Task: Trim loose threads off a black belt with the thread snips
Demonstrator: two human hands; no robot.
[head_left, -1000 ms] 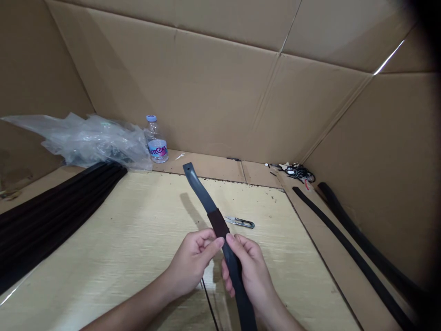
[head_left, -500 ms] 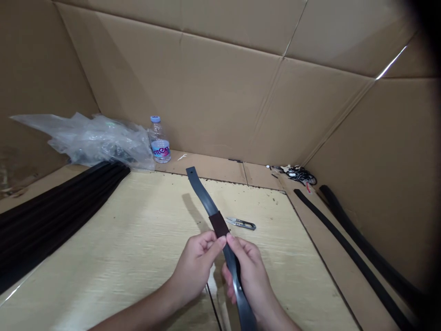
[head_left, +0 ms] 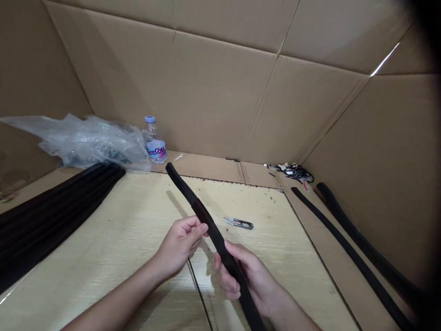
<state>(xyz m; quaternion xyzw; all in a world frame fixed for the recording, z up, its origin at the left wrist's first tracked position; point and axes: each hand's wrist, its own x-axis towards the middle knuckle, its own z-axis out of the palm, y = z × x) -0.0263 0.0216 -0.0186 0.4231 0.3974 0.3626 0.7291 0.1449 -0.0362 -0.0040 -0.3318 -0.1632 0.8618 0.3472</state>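
A long black strap (head_left: pixel 215 236) runs diagonally up from the bottom edge, with a dark brown band (head_left: pixel 201 210) wrapped around it below its far end. My right hand (head_left: pixel 241 273) is closed around the strap, thumb on its near side and fingers underneath. Beside the band's lower end, my left hand (head_left: pixel 182 241) is closed in a pinch close to the strap's edge. From under that hand a thin dark cord (head_left: pixel 200 292) hangs down. A pair of thread snips (head_left: pixel 239 223) lies on the board to the right of the strap.
Several dark straps (head_left: pixel 58 209) lie at the left, partly beneath clear plastic bags (head_left: pixel 93 140). A water bottle (head_left: pixel 156 142) stands at the back. Two black strips (head_left: pixel 344 248) and a tangled heap of cords (head_left: pixel 298 172) are at the right. Cardboard walls (head_left: pixel 213 96) surround the board.
The strap has been turned, so its matte black side shows instead of the shiny face with the hole. My left hand has moved left, away from my right thumb.
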